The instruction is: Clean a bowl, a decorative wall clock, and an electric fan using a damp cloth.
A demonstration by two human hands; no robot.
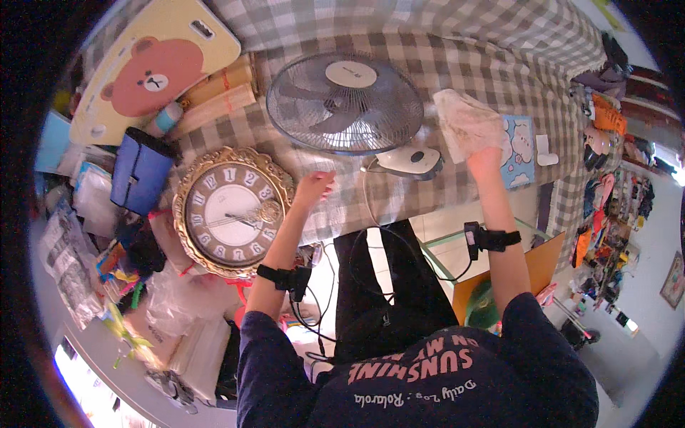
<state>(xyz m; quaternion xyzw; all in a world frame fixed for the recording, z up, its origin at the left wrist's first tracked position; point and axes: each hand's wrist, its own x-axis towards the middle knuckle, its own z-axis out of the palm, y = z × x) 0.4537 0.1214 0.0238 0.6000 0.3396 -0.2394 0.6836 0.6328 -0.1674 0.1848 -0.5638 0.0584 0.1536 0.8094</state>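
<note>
My right hand (pixel 486 156) grips a crumpled, stained white cloth (pixel 464 124) over the right part of the checked tablecloth (pixel 321 214); the cloth hides most of its fingers. A blue picture sheet (pixel 518 152) lies just beside it. My left hand (pixel 317 188) holds nothing, its fingers loosely curled and partly apart, just right of an ornate gold-framed clock (pixel 230 211). Between and beyond both hands stands an electric fan with a round wire guard (pixel 345 104). Its white base (pixel 412 162) rests on the tablecloth, and a pale cord runs from it towards the near edge.
A board with a bear's face (pixel 155 75), a blue folder (pixel 142 171) and plastic bags (pixel 176 299) crowd the left side. A small white paper (pixel 545 150) lies at the right. Below the table edge, an orange-brown panel (pixel 508 278) stands near my right arm; cables hang from both wristbands.
</note>
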